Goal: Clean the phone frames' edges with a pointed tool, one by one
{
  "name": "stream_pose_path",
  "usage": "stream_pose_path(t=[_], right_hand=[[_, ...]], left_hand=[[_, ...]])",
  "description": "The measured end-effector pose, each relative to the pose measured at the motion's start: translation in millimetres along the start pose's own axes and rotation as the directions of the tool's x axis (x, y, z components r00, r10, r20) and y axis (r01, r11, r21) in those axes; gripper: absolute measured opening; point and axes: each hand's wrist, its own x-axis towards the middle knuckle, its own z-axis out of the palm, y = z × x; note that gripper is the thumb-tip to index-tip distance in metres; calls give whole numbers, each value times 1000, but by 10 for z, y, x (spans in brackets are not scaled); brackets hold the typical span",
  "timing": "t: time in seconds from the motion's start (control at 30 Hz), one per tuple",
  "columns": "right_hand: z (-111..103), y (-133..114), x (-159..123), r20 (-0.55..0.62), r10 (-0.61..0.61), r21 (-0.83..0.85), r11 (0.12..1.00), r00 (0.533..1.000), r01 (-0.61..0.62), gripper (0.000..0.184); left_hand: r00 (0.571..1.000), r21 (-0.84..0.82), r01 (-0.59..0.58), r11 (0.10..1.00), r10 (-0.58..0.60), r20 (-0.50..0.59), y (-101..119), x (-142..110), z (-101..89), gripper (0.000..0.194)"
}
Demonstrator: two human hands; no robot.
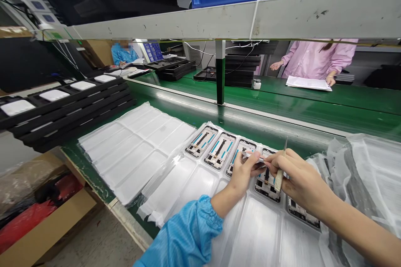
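Note:
My left hand (242,173) pinches a thin silver strip (253,157) between thumb and fingers, just above a row of phone frames. My right hand (299,175) grips a slim pointed tool with a pale handle (280,177), its metal tip standing upward, and touches the far end of the strip. The phone frames (219,150) lie in the pockets of a clear plastic tray (247,238), showing dark and cyan inner parts. One frame (267,185) sits directly below my hands and is partly hidden by them.
Stacked white-filled plastic trays (134,150) lie left of my hands, and crumpled clear film (363,175) lies right. Black foam trays with white pads (53,108) stand farther left. Beyond a grey rail (250,21) and green bench (300,100), a person in pink (316,58) stands with papers.

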Motion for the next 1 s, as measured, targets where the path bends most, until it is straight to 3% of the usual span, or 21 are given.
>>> stream_pose_path(t=[0.23,0.5,0.83,1.0], right_hand=[[-3,-37,26,-21,28,31,999,999,-27,20],[8,-48,37,-26,237,216,950,971,-226,20],[-28,-51,102,165,529,487,690,832,-535,45],[-11,-38,89,184,541,509,662,821,-550,45]], left_hand=[[1000,-12,8,1000,-8,6,-7,6,-5,60],[1000,-22,2,1000,-2,18,-1,2,-6,56],[999,-40,8,999,-7,40,1,0,-20,53],[999,-59,6,998,-3,49,9,-5,-19,53]])
